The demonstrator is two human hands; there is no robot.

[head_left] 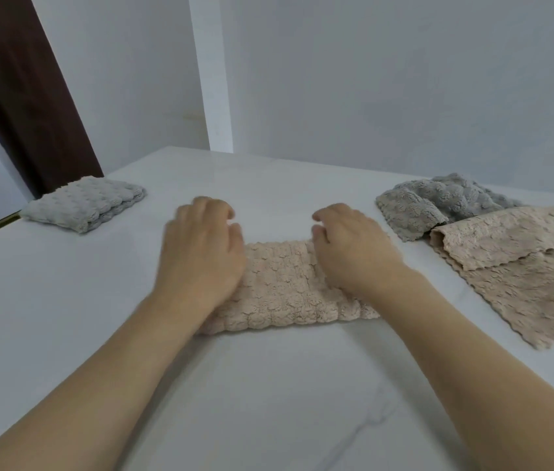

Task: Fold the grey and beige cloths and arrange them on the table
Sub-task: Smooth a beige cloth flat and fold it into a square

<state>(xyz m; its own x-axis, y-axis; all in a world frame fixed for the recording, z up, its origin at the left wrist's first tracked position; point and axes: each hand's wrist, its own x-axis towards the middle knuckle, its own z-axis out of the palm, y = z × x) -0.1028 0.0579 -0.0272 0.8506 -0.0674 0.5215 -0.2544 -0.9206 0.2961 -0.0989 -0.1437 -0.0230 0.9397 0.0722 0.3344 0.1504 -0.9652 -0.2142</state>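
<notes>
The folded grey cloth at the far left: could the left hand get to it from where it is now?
Probably yes. The left hand rests on the beige cloth, and only bare table lies between it and the folded grey cloth. Nothing visible blocks the way, though true reach is hard to judge.

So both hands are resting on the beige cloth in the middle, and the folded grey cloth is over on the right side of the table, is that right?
Not quite. The head view shows the folded grey cloth on the left side of the table, not the right. Both the left hand and right hand do rest on the beige cloth in the middle.
</notes>
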